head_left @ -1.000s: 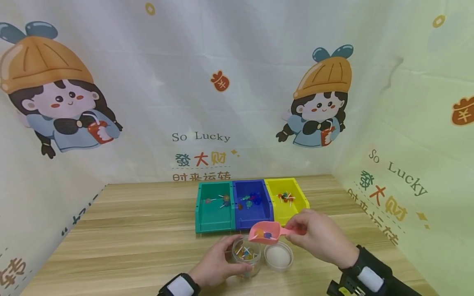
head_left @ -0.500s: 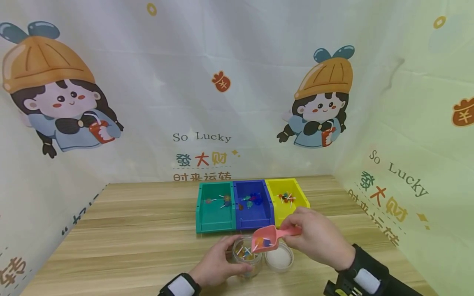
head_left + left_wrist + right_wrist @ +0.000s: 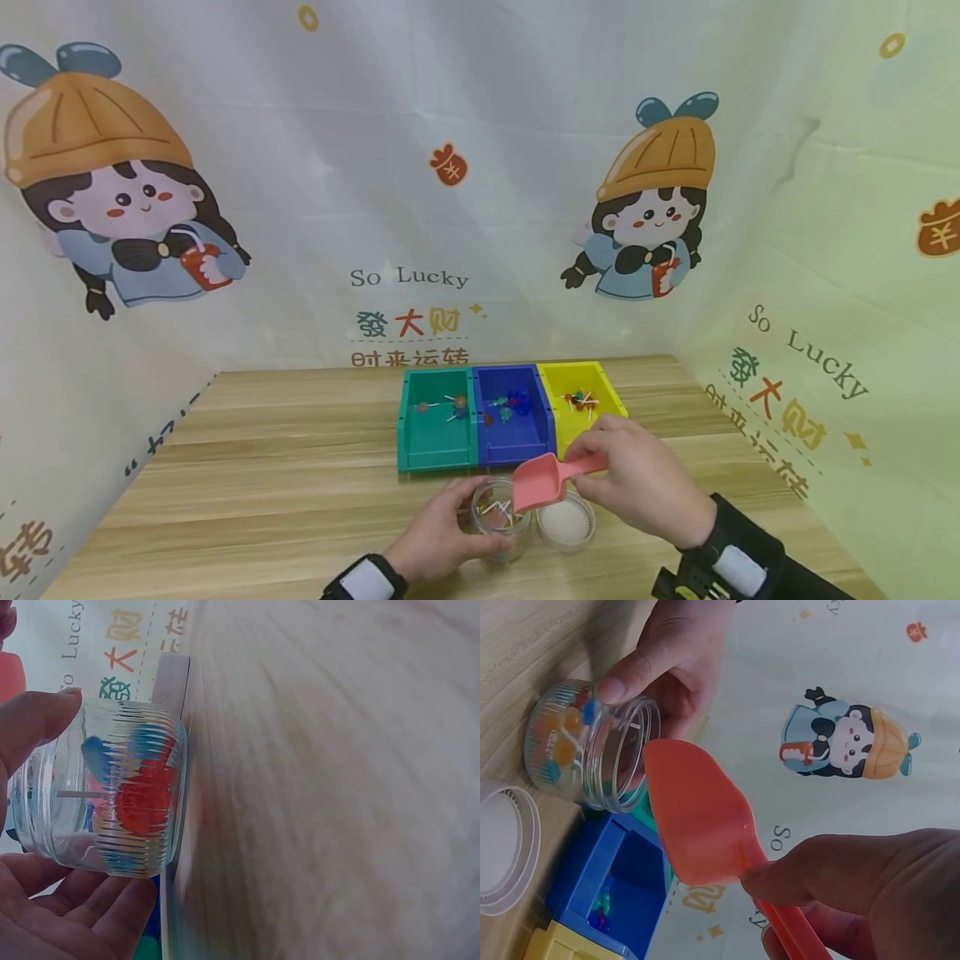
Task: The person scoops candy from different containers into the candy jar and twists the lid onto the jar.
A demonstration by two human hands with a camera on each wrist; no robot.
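Black at the near border of the head view: find wrist straps (image 3: 738,521) on both forearms. Just past them, see left hand (image 3: 442,533) curled round the jar (image 3: 520,543), thumb along the near side, fingertips at the far left. Stands upright, glass mouth facing up, on the wooden table (image 3: 285,467). Shows stick candies (image 3: 564,753) in orange, blue and red through the ribbed wall.

Right of the jar, note white lid (image 3: 566,523) lying flat, with very little room between; cannot tell contact from a slight gap. Over both, find pink scoop (image 3: 538,482), handle pinched between thumb and fingers of the right hand (image 3: 641,479). Reaches in from the right, bowl tip at the right side of the jar's rim; touching or not, cannot say.

Behind the jar, measure only a narrow strip of table before the front edges of green tray (image 3: 438,442), blue tray (image 3: 517,442) and yellow tray (image 3: 572,433), set side by side. Observe small candies in all three. Widest room to the left of the trays, lesser room to the right. Farthest off, meet printed backdrop (image 3: 510,217) along the table's far edge, close behind the trays.
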